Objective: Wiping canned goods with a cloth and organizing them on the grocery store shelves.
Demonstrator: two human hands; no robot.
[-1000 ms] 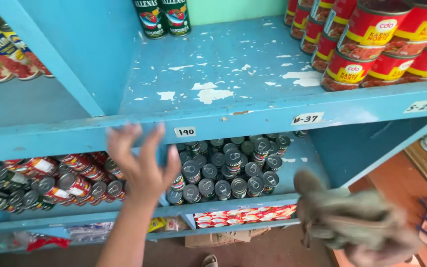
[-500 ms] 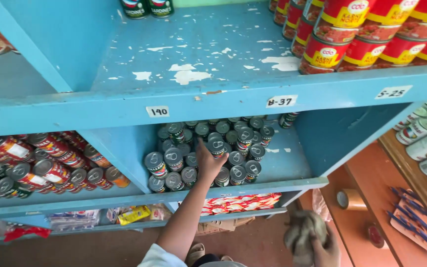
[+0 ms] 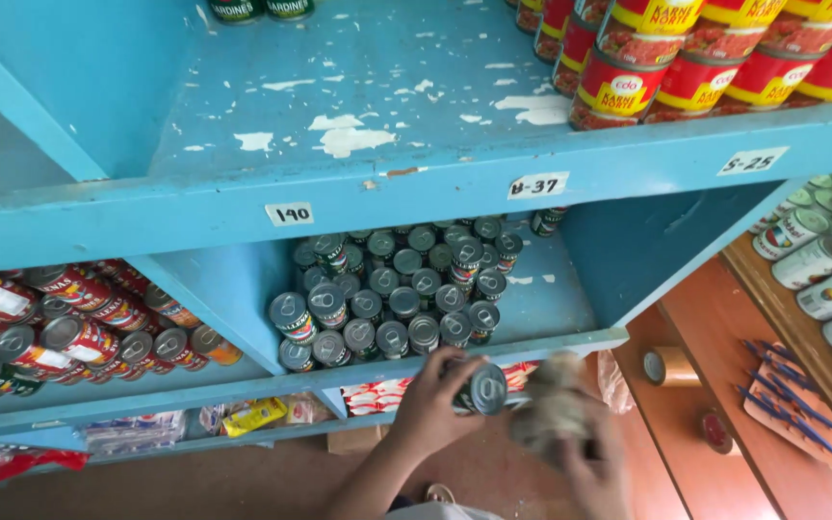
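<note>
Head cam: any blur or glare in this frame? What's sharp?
Head view: right hand and the cloth it holds are motion-blurred; left hand and its can are fairly sharp; the blue shelf and stacked cans are crisp. Lighting is even, with soft glints on can lids and mild wide-angle bending at the edges.

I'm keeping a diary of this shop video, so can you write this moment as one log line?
left hand: holds small round silver-topped tin can | right hand: holds crumpled beige cloth, blurred | place: blue painted wooden shelf

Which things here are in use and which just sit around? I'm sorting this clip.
In use: left hand gripping a small can; right hand with a blurred cloth.
Lying about: stacked small cans, red cans, tape roll.
</note>
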